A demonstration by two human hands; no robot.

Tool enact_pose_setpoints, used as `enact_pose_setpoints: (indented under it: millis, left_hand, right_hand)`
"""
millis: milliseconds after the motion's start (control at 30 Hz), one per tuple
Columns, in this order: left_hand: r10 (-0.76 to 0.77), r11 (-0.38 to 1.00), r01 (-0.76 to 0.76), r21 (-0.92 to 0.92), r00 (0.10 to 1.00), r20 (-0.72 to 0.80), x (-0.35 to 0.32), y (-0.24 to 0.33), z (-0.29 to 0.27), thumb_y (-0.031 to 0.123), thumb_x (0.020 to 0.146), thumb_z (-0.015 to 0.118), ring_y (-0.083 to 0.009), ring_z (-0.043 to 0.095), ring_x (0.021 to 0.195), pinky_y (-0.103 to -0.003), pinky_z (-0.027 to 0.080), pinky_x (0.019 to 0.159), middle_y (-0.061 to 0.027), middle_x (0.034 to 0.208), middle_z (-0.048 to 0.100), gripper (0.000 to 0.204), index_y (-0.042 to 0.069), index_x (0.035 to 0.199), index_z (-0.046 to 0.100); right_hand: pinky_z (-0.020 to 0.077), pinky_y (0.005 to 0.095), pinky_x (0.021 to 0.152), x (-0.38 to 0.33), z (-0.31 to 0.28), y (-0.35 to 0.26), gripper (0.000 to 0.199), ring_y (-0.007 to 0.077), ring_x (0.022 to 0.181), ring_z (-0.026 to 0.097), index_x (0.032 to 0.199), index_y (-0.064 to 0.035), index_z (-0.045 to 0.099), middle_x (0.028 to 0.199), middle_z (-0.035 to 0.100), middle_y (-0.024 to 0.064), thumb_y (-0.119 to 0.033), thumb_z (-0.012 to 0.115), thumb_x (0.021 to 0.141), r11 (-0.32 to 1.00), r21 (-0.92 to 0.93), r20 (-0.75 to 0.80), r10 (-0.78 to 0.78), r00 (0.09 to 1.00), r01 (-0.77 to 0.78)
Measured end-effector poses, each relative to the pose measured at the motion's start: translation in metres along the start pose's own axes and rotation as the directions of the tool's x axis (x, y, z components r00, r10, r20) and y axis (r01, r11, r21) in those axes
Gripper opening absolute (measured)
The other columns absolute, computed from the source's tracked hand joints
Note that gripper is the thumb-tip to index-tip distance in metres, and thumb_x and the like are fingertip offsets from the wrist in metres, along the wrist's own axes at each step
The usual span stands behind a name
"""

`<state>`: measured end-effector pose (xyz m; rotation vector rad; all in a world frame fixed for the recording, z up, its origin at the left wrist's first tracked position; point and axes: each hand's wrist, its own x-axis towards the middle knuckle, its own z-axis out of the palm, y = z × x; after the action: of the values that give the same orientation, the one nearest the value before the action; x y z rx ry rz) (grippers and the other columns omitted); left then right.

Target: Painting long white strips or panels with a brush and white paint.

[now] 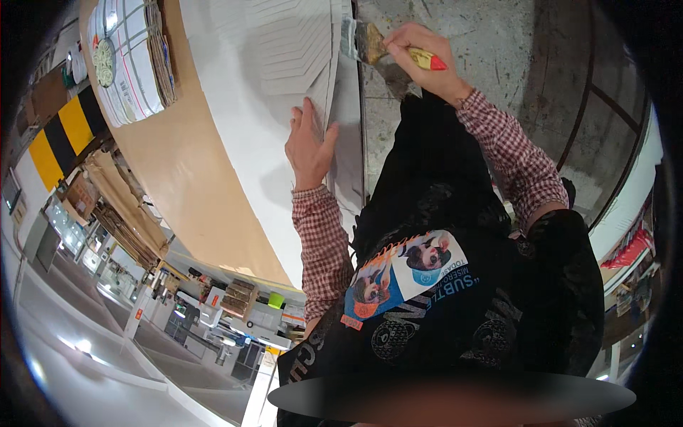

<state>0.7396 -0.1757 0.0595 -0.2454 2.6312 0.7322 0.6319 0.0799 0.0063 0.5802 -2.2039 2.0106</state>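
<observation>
My right hand point(435, 62) is closed round a wide flat paintbrush point(371, 44) with a yellow and red handle. The brush's pale, coated-looking bristle end points left, at the right edge of a fanned stack of white-grey sheets point(295, 53). Whether the bristles touch the sheets, I cannot tell. My left hand point(310, 153) lies with fingers apart on the near end of that stack, its thumb by the right edge. Beneath the sheets is a white covering point(228, 117) on the worktop. Checked red-and-white sleeves cover both my forearms.
Brown board or paper point(160, 160) lies left of the white covering. A strapped bundle of white and brown sheets point(128, 64) sits at the far left, near a yellow-and-black striped barrier point(64, 135). Flat cardboard point(124, 206) is stacked beyond. Stained grey floor point(484, 43) shows on the right.
</observation>
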Motion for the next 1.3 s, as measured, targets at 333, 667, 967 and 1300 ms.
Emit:
enact_pose_setpoints:
  millis: [333,667,967,1300]
  left_hand:
    - [0.013,0.993,-0.008,0.119,0.999,-0.038,0.007,0.008,0.009,0.035,0.078,0.063,-0.0474,0.046,0.118,-0.045,0.042,0.095,-0.0344,0.128,0.044,0.069,0.002,0.135,0.041]
    - [0.011,0.971,0.091,0.221,0.906,-0.422,-0.026,-0.001,0.09,0.042,0.063,0.078,-0.0481,0.023,0.133,-0.049,0.028,0.107,-0.028,0.144,0.026,0.097,0.0,0.139,0.033]
    - [-0.174,0.938,0.23,0.261,0.96,-0.22,-0.061,-0.023,0.068,0.05,0.073,0.07,-0.0536,0.023,0.13,-0.052,0.027,0.106,-0.0347,0.141,0.023,0.098,-0.001,0.142,0.024]
    - [-0.111,0.989,0.112,0.101,0.994,-0.018,-0.049,-0.026,0.018,0.043,0.079,0.062,-0.0426,0.049,0.116,-0.043,0.043,0.092,-0.0328,0.127,0.046,0.074,-0.002,0.134,0.041]
  right_hand:
    - [0.0468,0.0271,0.067,-0.006,0.002,-0.006,0.006,0.0168,0.074,0.059,0.08,0.0018,0.058,0.082,0.061,0.0091,-0.001,0.063,0.083,0.999,-0.032,0.006,0.006,1.0,-0.006]
    - [0.0469,0.0287,0.07,-0.031,-0.011,-0.045,0.006,0.0185,0.08,0.06,0.078,0.0026,0.058,0.082,0.062,0.0102,0.0,0.061,0.082,0.975,0.094,0.014,0.203,0.979,-0.203]
    - [0.0469,0.0284,0.07,-0.041,0.001,-0.032,0.008,0.0182,0.08,0.061,0.076,0.0024,0.058,0.083,0.062,0.0104,0.0,0.061,0.082,0.982,0.072,0.043,0.174,0.984,-0.177]
    - [0.0475,0.0253,0.067,-0.024,0.012,-0.01,0.007,0.0157,0.076,0.06,0.081,0.0014,0.059,0.085,0.062,0.0084,-0.003,0.064,0.083,0.997,-0.034,-0.03,-0.069,0.997,0.068]
